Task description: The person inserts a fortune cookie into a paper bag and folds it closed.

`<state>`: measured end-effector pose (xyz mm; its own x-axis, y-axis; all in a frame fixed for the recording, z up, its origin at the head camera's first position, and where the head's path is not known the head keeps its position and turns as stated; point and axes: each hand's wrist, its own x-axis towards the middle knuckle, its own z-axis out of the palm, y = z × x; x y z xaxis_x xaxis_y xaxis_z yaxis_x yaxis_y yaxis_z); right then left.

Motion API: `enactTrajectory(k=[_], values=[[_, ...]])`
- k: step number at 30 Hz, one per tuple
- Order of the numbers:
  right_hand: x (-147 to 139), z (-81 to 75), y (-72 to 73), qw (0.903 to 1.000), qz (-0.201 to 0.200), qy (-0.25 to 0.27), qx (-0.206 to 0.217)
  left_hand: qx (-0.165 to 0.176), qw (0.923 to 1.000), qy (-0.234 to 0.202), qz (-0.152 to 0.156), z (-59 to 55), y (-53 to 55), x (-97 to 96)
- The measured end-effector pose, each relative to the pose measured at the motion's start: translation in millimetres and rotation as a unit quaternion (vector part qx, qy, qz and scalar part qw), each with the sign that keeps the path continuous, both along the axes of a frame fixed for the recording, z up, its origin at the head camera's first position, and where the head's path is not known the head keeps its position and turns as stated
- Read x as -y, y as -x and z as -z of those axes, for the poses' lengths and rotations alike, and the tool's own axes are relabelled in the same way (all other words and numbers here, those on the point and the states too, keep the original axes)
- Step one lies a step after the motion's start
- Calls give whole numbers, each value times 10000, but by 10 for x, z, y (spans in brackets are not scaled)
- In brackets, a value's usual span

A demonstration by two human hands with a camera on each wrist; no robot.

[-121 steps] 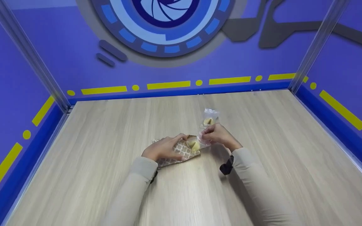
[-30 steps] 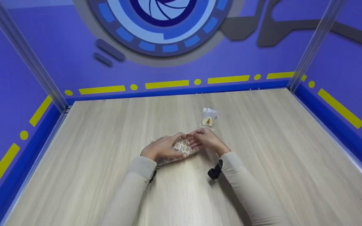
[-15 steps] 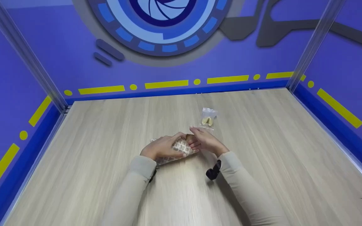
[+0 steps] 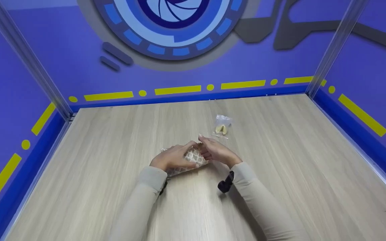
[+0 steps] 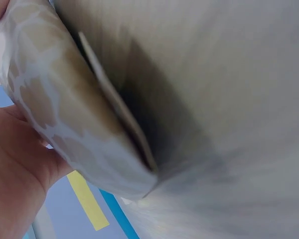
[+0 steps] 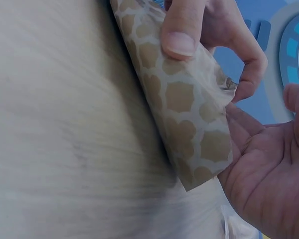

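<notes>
Right hand [image 4: 218, 150] edged left, spread at mouth of bag [image 4: 194, 157] pinched in left hand [image 4: 174, 157].

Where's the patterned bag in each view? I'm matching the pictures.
Head: patterned bag, just below centre, partly covered by the left hand.
Left wrist: patterned bag, slanting down from the top left.
Right wrist: patterned bag, slanting from top centre to lower middle.
Shared landmark: left hand, in all three.

Long, plain beige sleeves [image 4: 134, 207]; a wide left cuff [image 4: 152, 177]; a knobby black device [image 4: 226, 182] beside the right cuff [image 4: 244, 172]; a smaller black piece [image 4: 163, 188] by the left.
</notes>
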<state>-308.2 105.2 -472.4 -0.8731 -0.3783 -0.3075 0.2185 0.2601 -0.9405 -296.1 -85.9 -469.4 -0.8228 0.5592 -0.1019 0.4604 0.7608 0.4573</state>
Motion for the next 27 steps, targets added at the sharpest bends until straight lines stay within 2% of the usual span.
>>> enactTrajectory(k=[7,13,19,27], values=[[-57,5,15,9999,67,103,-55,45,9999,58,-100,1,1,0],[-135,-5,36,9992,-140,299,-246,-28,9999,81,-64,-7,-2,-3],[-254,-28,70,9970,-338,317,-622,-60,10000,64,-13,-7,1,-6],[-416,-59,112,9958,-16,254,-879,-128,9998,127,-24,0,1,4]])
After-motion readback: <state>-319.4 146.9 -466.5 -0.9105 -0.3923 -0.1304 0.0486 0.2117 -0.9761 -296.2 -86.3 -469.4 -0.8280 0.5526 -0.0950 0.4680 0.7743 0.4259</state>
